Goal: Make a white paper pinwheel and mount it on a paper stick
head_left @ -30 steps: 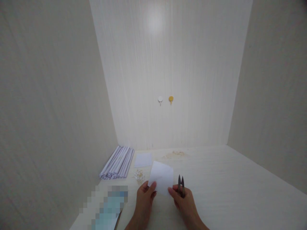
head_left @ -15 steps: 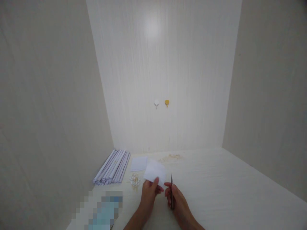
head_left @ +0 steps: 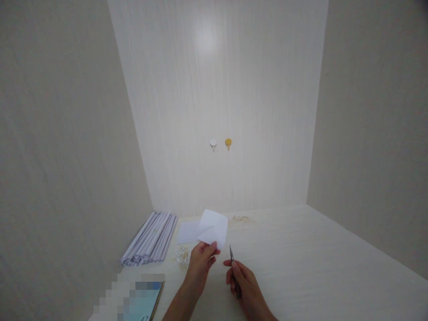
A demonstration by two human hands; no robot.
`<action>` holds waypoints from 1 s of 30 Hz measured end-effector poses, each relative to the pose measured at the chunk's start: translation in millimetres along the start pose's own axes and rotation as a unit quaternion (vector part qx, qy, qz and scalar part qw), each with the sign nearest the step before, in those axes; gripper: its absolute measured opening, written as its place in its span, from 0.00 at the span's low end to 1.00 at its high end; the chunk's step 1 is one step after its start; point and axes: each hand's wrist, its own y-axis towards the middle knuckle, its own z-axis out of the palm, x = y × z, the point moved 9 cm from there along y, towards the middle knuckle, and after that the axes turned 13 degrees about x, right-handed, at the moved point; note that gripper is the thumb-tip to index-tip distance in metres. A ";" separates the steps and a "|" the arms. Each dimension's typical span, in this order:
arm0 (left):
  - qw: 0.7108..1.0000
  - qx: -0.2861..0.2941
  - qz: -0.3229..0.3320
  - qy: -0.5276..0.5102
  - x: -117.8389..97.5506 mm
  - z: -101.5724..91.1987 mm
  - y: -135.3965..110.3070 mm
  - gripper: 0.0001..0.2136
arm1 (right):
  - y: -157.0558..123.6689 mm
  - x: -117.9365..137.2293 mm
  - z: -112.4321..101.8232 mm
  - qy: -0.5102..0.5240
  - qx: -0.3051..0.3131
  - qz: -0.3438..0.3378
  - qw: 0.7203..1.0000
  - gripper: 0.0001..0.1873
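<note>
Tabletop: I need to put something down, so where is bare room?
The widest bare patch lies between the right hand and the right wall. The left is crowded: white rolls, a flat sheet, a small whitish pile and a pale-blue item. Tan bits lie near the back wall.

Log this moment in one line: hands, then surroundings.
left hand: holding paper | right hand: holding snips, apart from paper | table, left side: rolls | wall: white hook, yellow hook

Bare left hand (head_left: 200, 260), bare right hand (head_left: 245, 278), slim fingers (head_left: 228, 263), narrow wrists (head_left: 195, 280), bare forearms (head_left: 180, 301)
</note>
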 end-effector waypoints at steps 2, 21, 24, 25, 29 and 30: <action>1.000 -0.005 -0.009 0.004 0.6 -0.3 -1.4 0.10 | 0.1 -0.1 2.4 -0.003 0.013 0.000 1.000 0.22; 0.999 0.020 -0.015 -0.036 7.7 13.7 -5.4 0.09 | -2.0 -5.5 12.6 0.026 0.042 0.035 0.998 0.21; 0.999 0.007 -0.008 -0.036 7.8 11.6 -4.8 0.09 | -2.2 -5.6 11.9 0.025 0.041 0.035 0.998 0.20; 0.999 0.002 -0.006 -0.036 7.7 11.0 -4.8 0.09 | -2.3 -5.3 11.9 0.027 0.041 0.034 0.998 0.19; 0.999 -0.015 -0.001 -0.036 5.8 10.1 -6.7 0.10 | -2.6 -4.1 13.1 0.034 0.040 0.036 0.998 0.19; 0.999 -0.015 -0.002 -0.037 5.4 10.5 -7.2 0.09 | -2.7 -4.1 13.5 0.036 0.041 0.036 0.998 0.19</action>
